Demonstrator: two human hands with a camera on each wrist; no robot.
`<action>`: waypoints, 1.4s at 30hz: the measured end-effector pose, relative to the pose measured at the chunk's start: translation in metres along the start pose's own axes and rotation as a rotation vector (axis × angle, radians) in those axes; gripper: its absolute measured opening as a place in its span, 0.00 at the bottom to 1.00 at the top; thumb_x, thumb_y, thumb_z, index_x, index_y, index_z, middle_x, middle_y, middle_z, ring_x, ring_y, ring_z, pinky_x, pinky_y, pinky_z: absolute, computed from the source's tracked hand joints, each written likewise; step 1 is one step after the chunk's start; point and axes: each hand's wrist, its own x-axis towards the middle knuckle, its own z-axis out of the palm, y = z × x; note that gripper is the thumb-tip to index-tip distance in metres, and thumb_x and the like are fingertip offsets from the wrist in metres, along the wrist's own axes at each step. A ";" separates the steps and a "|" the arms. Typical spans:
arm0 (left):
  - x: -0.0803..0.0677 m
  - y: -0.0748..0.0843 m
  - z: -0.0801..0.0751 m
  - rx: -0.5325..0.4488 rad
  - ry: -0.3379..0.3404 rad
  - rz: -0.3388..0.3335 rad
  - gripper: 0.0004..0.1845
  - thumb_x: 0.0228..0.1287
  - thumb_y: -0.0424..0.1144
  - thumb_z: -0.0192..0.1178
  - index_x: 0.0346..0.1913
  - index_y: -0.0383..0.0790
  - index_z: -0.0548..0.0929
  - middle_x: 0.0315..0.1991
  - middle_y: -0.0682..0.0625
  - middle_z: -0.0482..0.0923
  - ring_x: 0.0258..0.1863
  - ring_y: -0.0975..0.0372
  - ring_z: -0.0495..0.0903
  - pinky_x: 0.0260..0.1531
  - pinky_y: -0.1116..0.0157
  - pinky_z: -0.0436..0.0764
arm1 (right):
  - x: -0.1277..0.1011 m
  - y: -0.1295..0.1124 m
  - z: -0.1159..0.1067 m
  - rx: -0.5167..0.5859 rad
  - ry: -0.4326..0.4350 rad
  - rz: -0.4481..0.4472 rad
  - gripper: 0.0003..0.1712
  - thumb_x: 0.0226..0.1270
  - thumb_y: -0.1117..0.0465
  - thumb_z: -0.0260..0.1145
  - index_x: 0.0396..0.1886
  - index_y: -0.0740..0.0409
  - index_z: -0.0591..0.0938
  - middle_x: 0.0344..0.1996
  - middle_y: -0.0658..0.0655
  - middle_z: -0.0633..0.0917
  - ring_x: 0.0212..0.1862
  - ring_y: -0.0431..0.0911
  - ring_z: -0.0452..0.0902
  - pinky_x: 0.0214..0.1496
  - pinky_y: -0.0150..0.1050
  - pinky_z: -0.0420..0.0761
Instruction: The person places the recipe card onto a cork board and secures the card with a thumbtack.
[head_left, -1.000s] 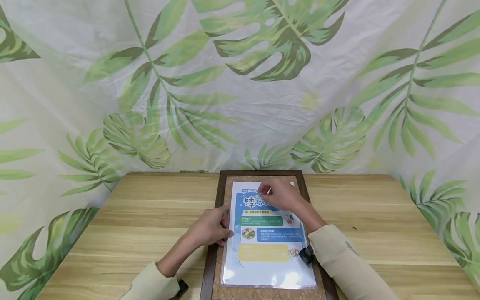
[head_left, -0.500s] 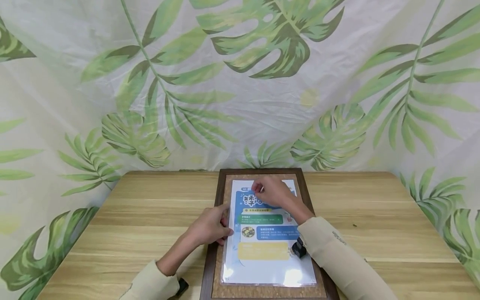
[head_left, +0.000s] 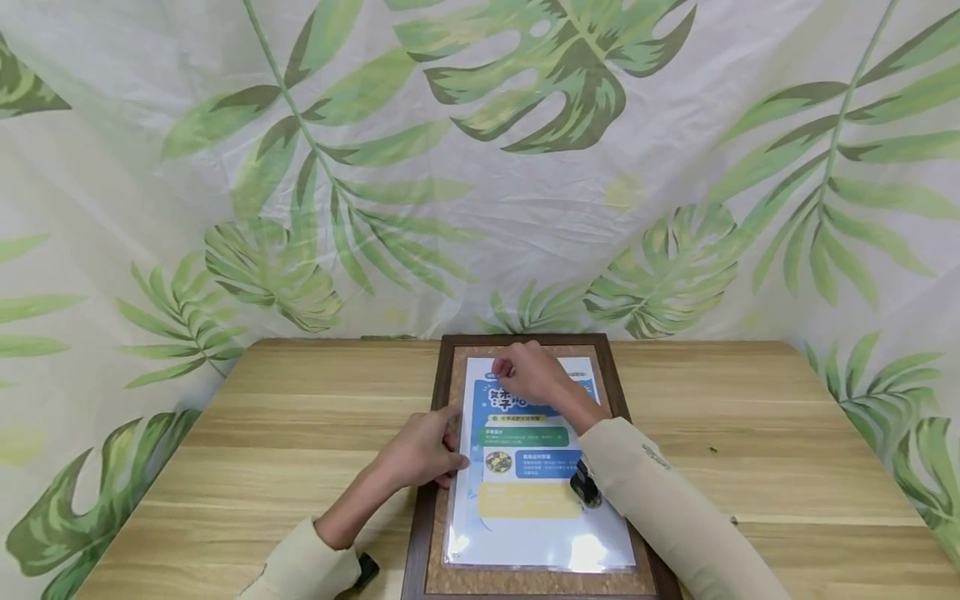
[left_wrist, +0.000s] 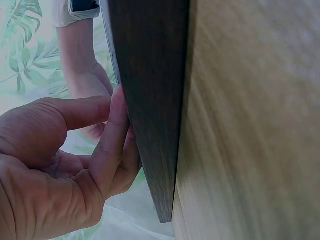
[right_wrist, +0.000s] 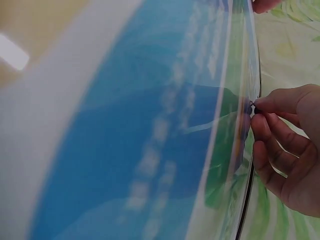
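A laminated poster (head_left: pixel 540 537) with blue, green and yellow printed panels lies on a cork board (head_left: pixel 547 582) in a dark wooden frame (head_left: pixel 422 533). My left hand (head_left: pixel 422 450) rests over the frame's left side, its thumb and fingertips pressing at the poster's left edge. Over the poster's upper part is my right hand (head_left: pixel 531 372), thumb and index finger pinched together. In the right wrist view a tiny dark pin-like piece (right_wrist: pixel 252 105) shows between those fingertips, right at the plastic surface; most of it is hidden.
The framed board lies on a wood-grain table (head_left: pixel 315 392), its far end close to a leaf-print cloth (head_left: pixel 525 225). A dark wrist device (head_left: pixel 585 483) on the right sleeve hangs over the poster. Small dark specks (head_left: pixel 713 449) lie on the table at right.
My right hand has moved left and slightly away from me across the top of the poster, fingers still pinched. My left hand stays at the poster's left edge.
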 end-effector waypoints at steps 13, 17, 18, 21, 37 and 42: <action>0.000 -0.002 -0.001 -0.026 -0.005 0.005 0.27 0.56 0.25 0.70 0.57 0.29 0.71 0.29 0.42 0.74 0.19 0.59 0.82 0.19 0.61 0.85 | 0.019 -0.009 0.007 -0.024 0.013 0.014 0.05 0.63 0.61 0.70 0.38 0.50 0.87 0.33 0.45 0.87 0.35 0.37 0.81 0.44 0.36 0.82; 0.000 -0.001 -0.001 -0.030 -0.007 -0.002 0.30 0.56 0.25 0.70 0.61 0.28 0.70 0.30 0.42 0.74 0.18 0.59 0.82 0.19 0.61 0.85 | 0.024 -0.009 0.008 -0.020 0.021 0.016 0.04 0.62 0.61 0.70 0.37 0.50 0.87 0.32 0.46 0.87 0.35 0.38 0.82 0.44 0.37 0.82; 0.000 -0.001 -0.001 -0.033 -0.009 -0.002 0.31 0.56 0.25 0.70 0.62 0.28 0.69 0.30 0.42 0.74 0.18 0.59 0.82 0.19 0.61 0.85 | 0.025 -0.009 0.008 -0.018 0.022 0.017 0.04 0.62 0.61 0.70 0.37 0.50 0.87 0.32 0.46 0.87 0.36 0.38 0.82 0.45 0.37 0.82; 0.000 -0.002 -0.002 -0.036 -0.010 0.000 0.35 0.56 0.25 0.70 0.66 0.27 0.67 0.30 0.42 0.74 0.18 0.59 0.82 0.19 0.61 0.85 | 0.026 -0.009 0.009 -0.010 0.026 0.021 0.04 0.62 0.61 0.70 0.37 0.49 0.87 0.32 0.46 0.87 0.36 0.39 0.82 0.45 0.38 0.82; -0.001 -0.003 -0.002 -0.026 -0.008 0.000 0.41 0.56 0.26 0.70 0.72 0.26 0.61 0.30 0.43 0.75 0.18 0.59 0.82 0.18 0.62 0.84 | 0.040 -0.011 0.014 0.017 0.023 0.044 0.09 0.64 0.60 0.69 0.44 0.51 0.87 0.37 0.47 0.87 0.39 0.40 0.82 0.47 0.38 0.82; -0.001 -0.002 -0.003 -0.024 -0.011 -0.001 0.42 0.56 0.26 0.70 0.72 0.26 0.61 0.30 0.44 0.75 0.18 0.60 0.82 0.18 0.62 0.84 | 0.045 -0.011 0.016 0.041 0.039 0.059 0.08 0.63 0.60 0.71 0.42 0.49 0.88 0.35 0.46 0.88 0.37 0.39 0.82 0.46 0.37 0.82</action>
